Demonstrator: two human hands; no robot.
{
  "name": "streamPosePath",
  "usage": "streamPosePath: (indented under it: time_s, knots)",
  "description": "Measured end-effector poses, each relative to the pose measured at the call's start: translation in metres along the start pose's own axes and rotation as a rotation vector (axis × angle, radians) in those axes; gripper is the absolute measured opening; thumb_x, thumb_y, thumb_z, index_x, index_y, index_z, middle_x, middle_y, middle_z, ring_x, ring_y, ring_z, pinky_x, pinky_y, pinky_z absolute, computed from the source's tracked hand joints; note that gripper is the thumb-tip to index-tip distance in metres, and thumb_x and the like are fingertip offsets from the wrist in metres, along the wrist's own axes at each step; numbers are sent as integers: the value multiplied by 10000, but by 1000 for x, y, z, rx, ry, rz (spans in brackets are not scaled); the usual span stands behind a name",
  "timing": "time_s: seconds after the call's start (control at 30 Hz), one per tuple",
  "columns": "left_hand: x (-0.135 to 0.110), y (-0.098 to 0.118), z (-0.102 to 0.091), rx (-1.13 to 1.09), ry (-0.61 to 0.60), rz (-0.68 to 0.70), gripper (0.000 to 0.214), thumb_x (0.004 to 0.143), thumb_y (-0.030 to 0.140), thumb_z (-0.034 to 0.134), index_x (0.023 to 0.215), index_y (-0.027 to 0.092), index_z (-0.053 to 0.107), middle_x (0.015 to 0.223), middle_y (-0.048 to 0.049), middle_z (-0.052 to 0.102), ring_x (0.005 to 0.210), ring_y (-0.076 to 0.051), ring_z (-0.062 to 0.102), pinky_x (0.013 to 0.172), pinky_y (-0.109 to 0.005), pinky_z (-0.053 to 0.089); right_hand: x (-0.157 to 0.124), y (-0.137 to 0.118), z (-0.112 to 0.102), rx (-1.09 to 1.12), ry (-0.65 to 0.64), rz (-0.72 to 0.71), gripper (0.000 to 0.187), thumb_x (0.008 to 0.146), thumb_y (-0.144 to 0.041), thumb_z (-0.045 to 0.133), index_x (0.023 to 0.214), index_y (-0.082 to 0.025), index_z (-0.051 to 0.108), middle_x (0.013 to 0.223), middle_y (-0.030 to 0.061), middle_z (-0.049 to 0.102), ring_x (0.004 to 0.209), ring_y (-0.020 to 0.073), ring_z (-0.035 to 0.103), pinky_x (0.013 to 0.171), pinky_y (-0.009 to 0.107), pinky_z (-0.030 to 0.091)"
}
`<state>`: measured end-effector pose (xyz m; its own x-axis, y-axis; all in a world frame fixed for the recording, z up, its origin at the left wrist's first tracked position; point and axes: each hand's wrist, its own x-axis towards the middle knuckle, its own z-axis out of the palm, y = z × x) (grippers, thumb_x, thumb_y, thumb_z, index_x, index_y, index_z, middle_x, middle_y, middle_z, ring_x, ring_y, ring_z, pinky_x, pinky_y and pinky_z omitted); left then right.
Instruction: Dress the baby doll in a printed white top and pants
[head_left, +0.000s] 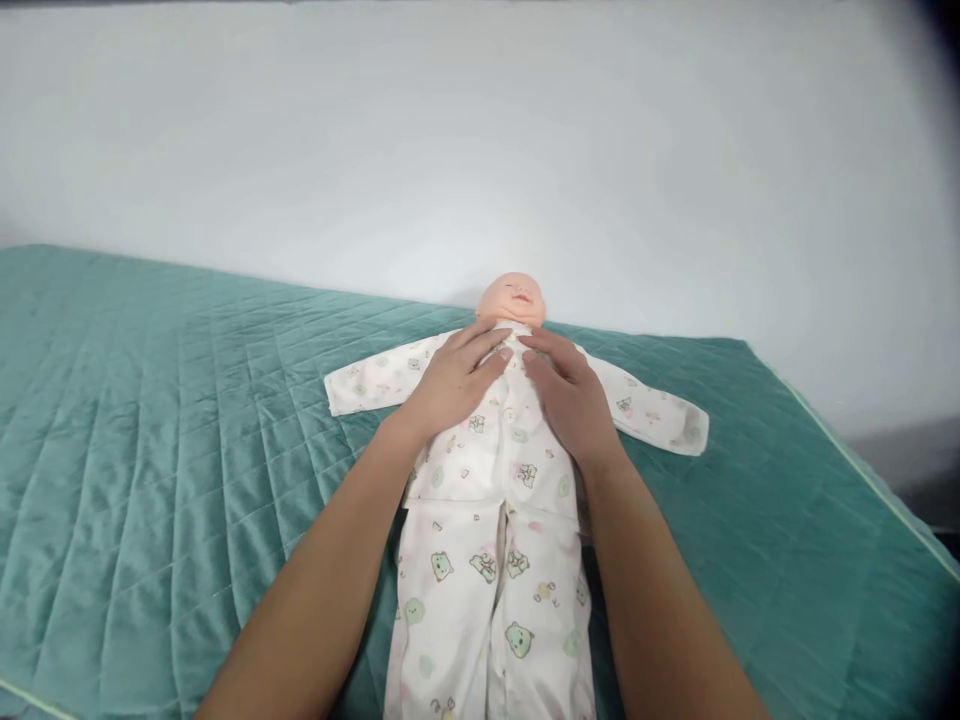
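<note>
A baby doll with a bald pink head [517, 292], dressed in a white, long-sleeved fabric outfit with green animal prints [499, 460], lies face up on a teal quilted bed cover [225, 430], head near the white wall [337, 150]. The left hand [460, 372] and right hand [564, 378] rest on its chest, fingers loosely spread, thumbs near each other.

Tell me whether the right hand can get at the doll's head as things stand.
Probably yes: the right hand lies on the chest of the white printed top, just below the doll's head, and nothing visible blocks the way.
</note>
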<state>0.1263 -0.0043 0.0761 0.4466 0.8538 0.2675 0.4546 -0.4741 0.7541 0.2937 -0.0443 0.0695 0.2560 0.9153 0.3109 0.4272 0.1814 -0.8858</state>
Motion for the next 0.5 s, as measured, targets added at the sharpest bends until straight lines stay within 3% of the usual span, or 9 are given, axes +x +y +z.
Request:
streamPosePath:
  time_s: [0.13,0.23,0.37,0.5]
  knots:
    - [0,-1,0,-15,15,5,480,1029,477,390,1452,307,538,1616,5,419,1517,-189,353,1291,-410,264,-4,-5,-2,53,43,55,283,854,-383,617,1076,-257,739,1295,38,686,1206,277,615,1115,516,437]
    - [-1,-4,1,-38,32,34,481,1028,465,398,1449,284,546,1598,-3,449,1508,-178,369,1291,-387,262,-11,-6,-4,77,68,63,286,852,-367,630,1090,-250,737,1270,38,702,1222,269,613,1126,493,436]
    - [-7,-7,2,-70,60,56,486,1026,462,403,1434,252,562,1593,-19,459,1504,-174,380,1294,-373,254,-28,-5,-5,100,46,30,339,871,-384,634,1181,-265,707,1414,33,626,1338,243,550,1193,473,382]
    - [-27,-8,4,-87,97,50,502,1020,460,420,1458,243,535,1614,-37,426,1521,-176,352,1305,-380,228,-53,-4,-7,-6,-30,-62,452,939,-443,580,1360,-283,618,1590,33,444,1482,232,394,1257,478,292]
